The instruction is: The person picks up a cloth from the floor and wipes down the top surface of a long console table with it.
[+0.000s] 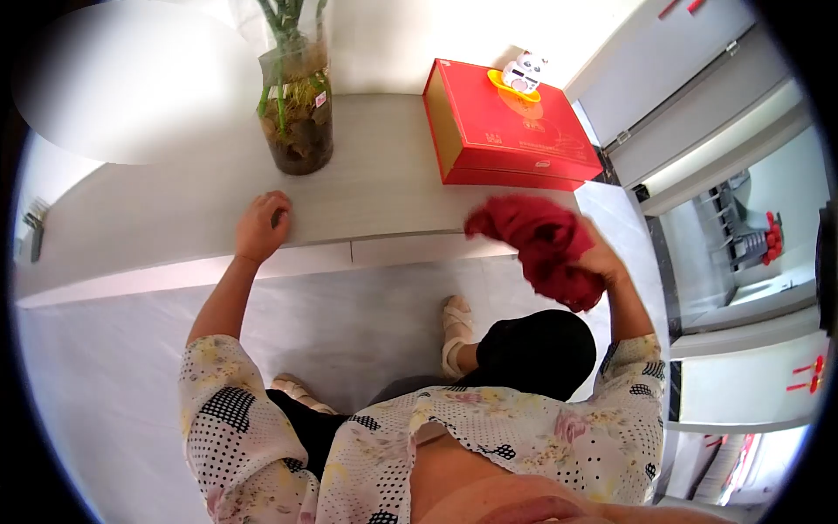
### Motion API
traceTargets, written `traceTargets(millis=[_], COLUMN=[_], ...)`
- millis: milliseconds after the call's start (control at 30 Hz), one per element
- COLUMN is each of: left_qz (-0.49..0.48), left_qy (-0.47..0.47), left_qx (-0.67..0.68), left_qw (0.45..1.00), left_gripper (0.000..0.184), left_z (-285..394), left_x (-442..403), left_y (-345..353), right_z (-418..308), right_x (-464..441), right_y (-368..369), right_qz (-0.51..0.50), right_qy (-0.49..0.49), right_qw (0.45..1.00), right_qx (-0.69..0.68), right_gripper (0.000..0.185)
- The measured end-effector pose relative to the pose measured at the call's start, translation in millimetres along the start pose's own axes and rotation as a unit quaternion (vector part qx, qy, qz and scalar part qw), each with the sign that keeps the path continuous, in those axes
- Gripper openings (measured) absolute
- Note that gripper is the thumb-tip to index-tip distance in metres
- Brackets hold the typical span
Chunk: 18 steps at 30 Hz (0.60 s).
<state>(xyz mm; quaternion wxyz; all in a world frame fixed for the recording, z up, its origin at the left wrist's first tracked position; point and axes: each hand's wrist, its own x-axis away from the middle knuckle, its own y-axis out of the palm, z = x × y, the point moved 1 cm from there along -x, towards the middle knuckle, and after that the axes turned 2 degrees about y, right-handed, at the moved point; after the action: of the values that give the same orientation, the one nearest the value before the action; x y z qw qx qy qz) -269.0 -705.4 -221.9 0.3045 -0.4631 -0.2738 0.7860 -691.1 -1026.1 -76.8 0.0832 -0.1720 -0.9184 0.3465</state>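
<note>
My right hand (pixel 601 256) grips a crumpled dark red cloth (pixel 546 240) at the front right of the cabinet top; part of the cloth is blurred by motion and hides some of my fingers. My left hand (pixel 262 225) rests near the front edge of the pale wooden cabinet top (pixel 375 196), its fingers loosely bent with a dark gap beside the thumb. Nothing held shows in it. Beyond that hand stands a clear glass vase (pixel 301 148) with green stems and roots. Behind the cloth lies a large red gift box (pixel 515 131).
On the box sits a white cat figure (pixel 524 74) with a yellow base. A large white round shape (pixel 140 83) covers the upper left. Below are a grey tiled floor (pixel 157 349) and my sandalled feet. A doorway (pixel 742 236) opens at right.
</note>
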Motion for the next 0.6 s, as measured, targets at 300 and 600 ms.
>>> traceTargets(millis=[300,600], left_qz=[0.006,0.013], left_qy=[-0.014,0.010], left_qx=[-0.013,-0.003], left_qw=[1.000,1.000], left_gripper=[0.010,0.011], left_z=[11,9], left_x=[-1,-1], left_y=[1,10], right_z=[-53,-17], right_x=[-258,-293], right_y=[-50,-7], right_qz=[0.107,0.152], right_qy=[-0.144,-0.026], right_qw=[0.953,0.891], right_qx=[0.243,0.428], right_gripper=[0.070,0.059])
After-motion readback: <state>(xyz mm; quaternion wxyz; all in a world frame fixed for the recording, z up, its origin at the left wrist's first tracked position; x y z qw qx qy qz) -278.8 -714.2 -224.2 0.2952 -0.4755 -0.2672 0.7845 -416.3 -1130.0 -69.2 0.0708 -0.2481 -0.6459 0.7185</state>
